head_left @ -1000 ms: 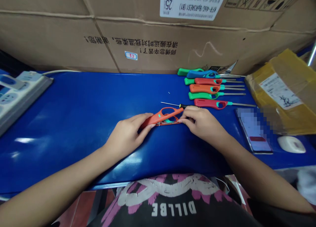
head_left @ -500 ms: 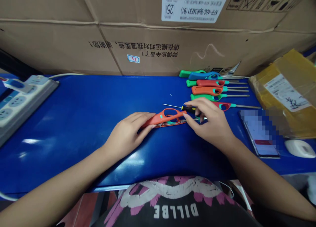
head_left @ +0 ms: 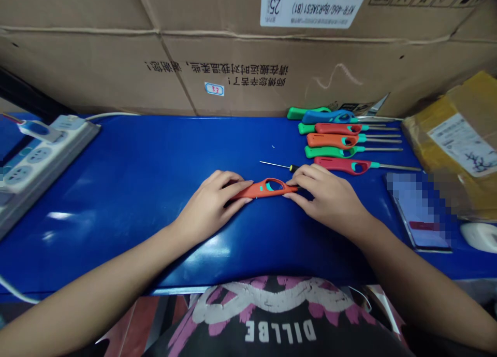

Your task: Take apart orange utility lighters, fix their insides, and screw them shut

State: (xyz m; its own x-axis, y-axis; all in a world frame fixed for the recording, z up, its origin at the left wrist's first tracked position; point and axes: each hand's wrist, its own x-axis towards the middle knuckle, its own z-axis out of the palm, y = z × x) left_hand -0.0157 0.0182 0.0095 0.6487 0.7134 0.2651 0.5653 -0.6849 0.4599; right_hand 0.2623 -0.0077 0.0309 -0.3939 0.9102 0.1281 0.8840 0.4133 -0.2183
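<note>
An orange long-nosed lighter body (head_left: 267,188) lies flat on the blue table (head_left: 155,160) in front of me. My left hand (head_left: 212,204) presses on its left end with curled fingers. On its right end my right hand (head_left: 328,196) is closed, fingers folded over it. Just behind my right hand lies a thin screwdriver (head_left: 277,165) with a black handle, partly hidden by the fingers. A row of several finished lighters (head_left: 337,139), red, green, orange and blue, lies at the back right with metal nozzles pointing right.
A large cardboard box (head_left: 248,51) walls off the back. A power strip (head_left: 34,160) sits at the left edge. At the right lie a phone (head_left: 421,214), a yellow-wrapped parcel (head_left: 458,139) and a white oval object (head_left: 479,236).
The orange shell, tilted up before, now lies pressed flat on the lighter. My right hand went to the screwdriver, then came back onto the lighter's right end.
</note>
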